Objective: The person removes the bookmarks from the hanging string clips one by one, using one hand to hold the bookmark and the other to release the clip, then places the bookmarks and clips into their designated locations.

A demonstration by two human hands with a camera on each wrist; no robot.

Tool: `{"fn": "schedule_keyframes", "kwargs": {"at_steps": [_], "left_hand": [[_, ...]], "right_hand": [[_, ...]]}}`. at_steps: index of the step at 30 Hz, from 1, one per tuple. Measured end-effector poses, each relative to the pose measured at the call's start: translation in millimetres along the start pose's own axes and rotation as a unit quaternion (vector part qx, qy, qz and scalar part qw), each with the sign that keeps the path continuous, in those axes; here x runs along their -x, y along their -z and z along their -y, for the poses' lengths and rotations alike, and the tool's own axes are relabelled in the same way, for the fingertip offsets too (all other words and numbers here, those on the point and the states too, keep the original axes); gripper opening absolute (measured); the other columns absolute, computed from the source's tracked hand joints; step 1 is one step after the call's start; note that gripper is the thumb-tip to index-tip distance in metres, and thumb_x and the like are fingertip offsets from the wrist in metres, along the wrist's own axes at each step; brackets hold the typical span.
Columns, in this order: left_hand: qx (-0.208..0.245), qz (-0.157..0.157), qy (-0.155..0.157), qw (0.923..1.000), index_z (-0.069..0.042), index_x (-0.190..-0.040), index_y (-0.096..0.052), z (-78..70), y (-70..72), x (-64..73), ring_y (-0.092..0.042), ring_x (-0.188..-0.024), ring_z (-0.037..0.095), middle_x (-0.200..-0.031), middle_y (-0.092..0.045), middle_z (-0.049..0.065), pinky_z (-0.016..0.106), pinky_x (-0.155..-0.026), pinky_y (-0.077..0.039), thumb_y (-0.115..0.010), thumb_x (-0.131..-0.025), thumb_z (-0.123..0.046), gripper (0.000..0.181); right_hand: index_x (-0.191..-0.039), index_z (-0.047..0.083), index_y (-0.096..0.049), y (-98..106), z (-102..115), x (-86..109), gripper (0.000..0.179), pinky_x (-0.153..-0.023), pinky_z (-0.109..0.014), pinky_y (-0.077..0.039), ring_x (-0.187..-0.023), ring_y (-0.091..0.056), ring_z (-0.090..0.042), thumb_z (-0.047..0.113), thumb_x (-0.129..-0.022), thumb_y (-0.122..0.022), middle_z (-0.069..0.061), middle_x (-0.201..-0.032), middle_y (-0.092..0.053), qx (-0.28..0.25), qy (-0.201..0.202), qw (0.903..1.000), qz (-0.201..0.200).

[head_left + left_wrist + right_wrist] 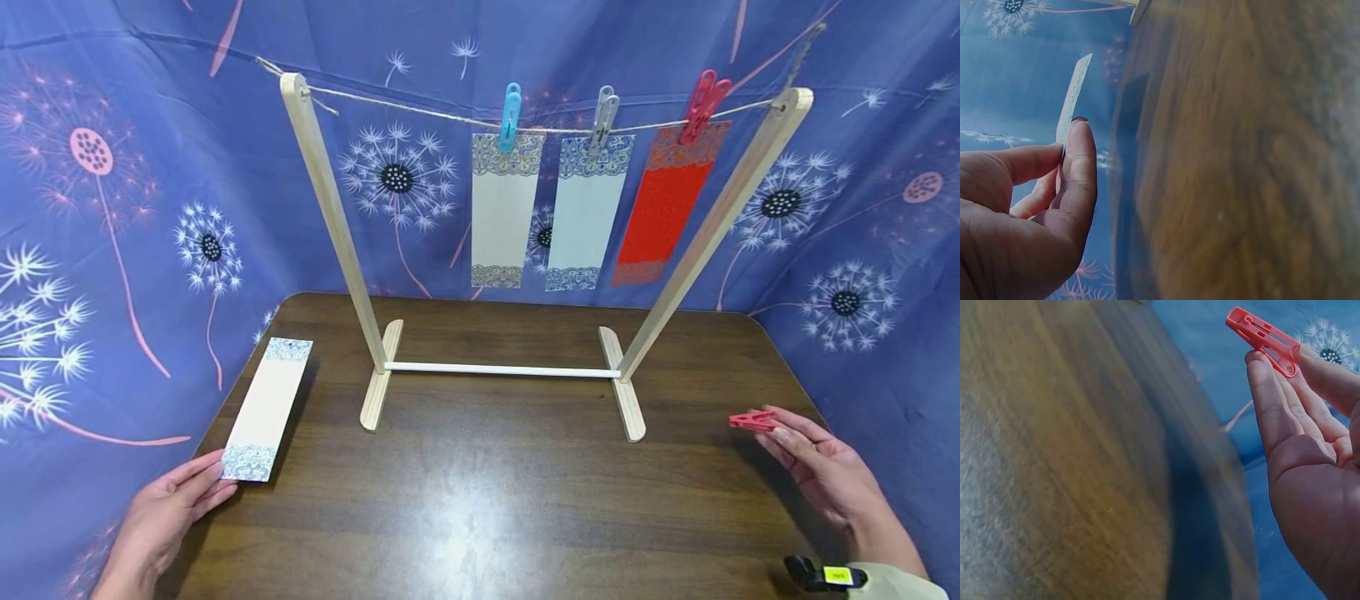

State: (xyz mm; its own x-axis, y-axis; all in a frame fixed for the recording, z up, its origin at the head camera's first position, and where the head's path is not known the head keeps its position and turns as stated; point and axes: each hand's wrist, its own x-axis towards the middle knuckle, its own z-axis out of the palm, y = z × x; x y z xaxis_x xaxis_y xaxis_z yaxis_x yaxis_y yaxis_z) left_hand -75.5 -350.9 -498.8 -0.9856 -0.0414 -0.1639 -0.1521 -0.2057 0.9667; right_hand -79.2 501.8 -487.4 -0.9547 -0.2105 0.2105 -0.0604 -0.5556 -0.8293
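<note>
Between thumb and fingers, my left hand pinches the lower end of a white paper card with blue patterned bands at both ends. In the left wrist view the card shows nearly edge-on above the fingertips. At the right side, my right hand pinches a red clothespin; its narrow end points left. The right wrist view shows this clothespin between thumb and fingertips. Both hands are raised over the table's sides, far apart, with their shadows on the wood.
A wooden rack stands on the brown table with a string across its top. Blue, grey and red clothespins hold a cream card, a pale card and a red card.
</note>
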Motion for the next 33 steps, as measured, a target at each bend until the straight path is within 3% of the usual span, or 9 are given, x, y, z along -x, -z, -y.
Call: {"fn": "schedule_keyframes", "kwargs": {"at_steps": [8, 14, 20, 24, 29, 33], "left_hand": [[-0.023, 0.012, 0.033, 0.9991, -0.027, -0.103, -0.075, 1.9, 3.8, 1.3, -0.075, -0.088, 0.016, -0.103, -0.075, -0.009, 0.029, -0.081, -0.064, -0.05, -0.107, 0.003, 0.04], [-0.056, -0.001, 0.064, 0.9964, -0.028, -0.102, -0.07, 4.2, 4.2, 0.6, -0.074, -0.089, 0.015, -0.101, -0.074, -0.009, 0.029, -0.082, -0.064, -0.052, -0.108, -0.001, 0.032], [-0.069, -0.006, 0.069, 0.9952, -0.027, -0.103, -0.069, 4.9, 3.0, 1.0, -0.074, -0.089, 0.015, -0.1, -0.074, -0.007, 0.03, -0.082, -0.064, -0.052, -0.108, -0.002, 0.031], [-0.073, -0.011, 0.073, 0.9946, -0.025, -0.103, -0.069, 5.3, 2.0, 2.1, -0.074, -0.089, 0.015, -0.099, -0.074, -0.005, 0.03, -0.082, -0.064, -0.053, -0.107, -0.001, 0.029], [-0.087, -0.024, 0.087, 0.9921, -0.019, -0.107, -0.069, 5.5, 2.0, 2.2, -0.074, -0.089, 0.016, -0.099, -0.072, -0.003, 0.032, -0.083, -0.064, -0.055, -0.107, -0.001, 0.022], [-0.101, -0.031, 0.101, 0.9893, -0.004, -0.121, -0.066, 4.6, 1.8, 1.6, -0.075, -0.089, 0.017, -0.1, -0.072, -0.002, 0.032, -0.084, -0.064, -0.056, -0.106, -0.002, 0.018]], "right_hand": [[-0.147, -0.005, -0.052, 8, -8, 4.8, 0.053, -0.107, -0.034, -0.049, -0.127, -0.062, -0.026, -0.018, -0.106, -0.02, -0.017, -0.14, -0.062, -0.013, -0.024, 0.9996, 0.006], [-0.146, -0.007, -0.052, 14, -14, 8.9, 0.055, -0.108, -0.036, -0.049, -0.127, -0.062, -0.028, -0.02, -0.105, -0.017, -0.02, -0.14, -0.062, -0.038, -0.025, 0.9989, 0.015], [-0.143, -0.011, -0.053, 18, -19, 10.9, 0.055, -0.108, -0.039, -0.048, -0.127, -0.061, -0.031, -0.022, -0.103, -0.016, -0.024, -0.138, -0.061, -0.071, -0.022, 0.9972, 0.01], [-0.141, -0.01, -0.055, 19, -22, 12.0, 0.054, -0.107, -0.038, -0.049, -0.126, -0.062, -0.03, -0.022, -0.104, -0.019, -0.023, -0.137, -0.063, -0.054, -0.027, 0.9982, 0.001], [-0.14, -0.007, -0.058, 21, -22, 13.8, 0.052, -0.106, -0.038, -0.05, -0.125, -0.063, -0.027, -0.021, -0.104, -0.022, -0.02, -0.135, -0.064, -0.042, -0.04, 0.9982, -0.013], [-0.139, -0.007, -0.059, 22, -22, 15.2, 0.052, -0.105, -0.037, -0.051, -0.124, -0.064, -0.026, -0.021, -0.104, -0.024, -0.019, -0.134, -0.065, -0.039, -0.042, 0.9981, -0.024]]}}
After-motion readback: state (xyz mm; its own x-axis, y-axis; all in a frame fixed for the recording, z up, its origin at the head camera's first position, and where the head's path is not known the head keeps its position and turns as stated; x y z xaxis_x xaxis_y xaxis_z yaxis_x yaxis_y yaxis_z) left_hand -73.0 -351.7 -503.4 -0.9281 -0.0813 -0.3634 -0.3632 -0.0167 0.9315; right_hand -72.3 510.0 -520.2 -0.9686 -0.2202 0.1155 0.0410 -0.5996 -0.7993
